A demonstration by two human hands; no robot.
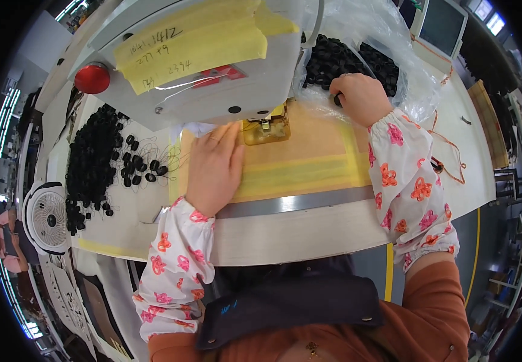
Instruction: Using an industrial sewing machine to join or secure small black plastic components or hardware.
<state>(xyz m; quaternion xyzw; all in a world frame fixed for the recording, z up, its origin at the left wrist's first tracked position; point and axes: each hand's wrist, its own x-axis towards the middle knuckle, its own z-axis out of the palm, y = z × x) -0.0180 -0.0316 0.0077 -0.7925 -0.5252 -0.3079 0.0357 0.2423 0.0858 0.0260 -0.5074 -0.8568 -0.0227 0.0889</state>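
Observation:
My right hand is closed in a pinch at the near edge of a clear plastic bag. Between its fingertips is a small black piece. Many similar black pieces, small and loop-like, lie heaped in the bag. My left hand rests flat with fingers stretched out on the tan, tape-covered work plate. Its fingertips are just left of the metal presser foot of a sewing machine; the machine's head partly hides them.
At left, a large pile of black pieces with trailing threads spreads over the white table. A small white fan stands at the left edge. A red button sits on the machine. Orange cord and a monitor are at right.

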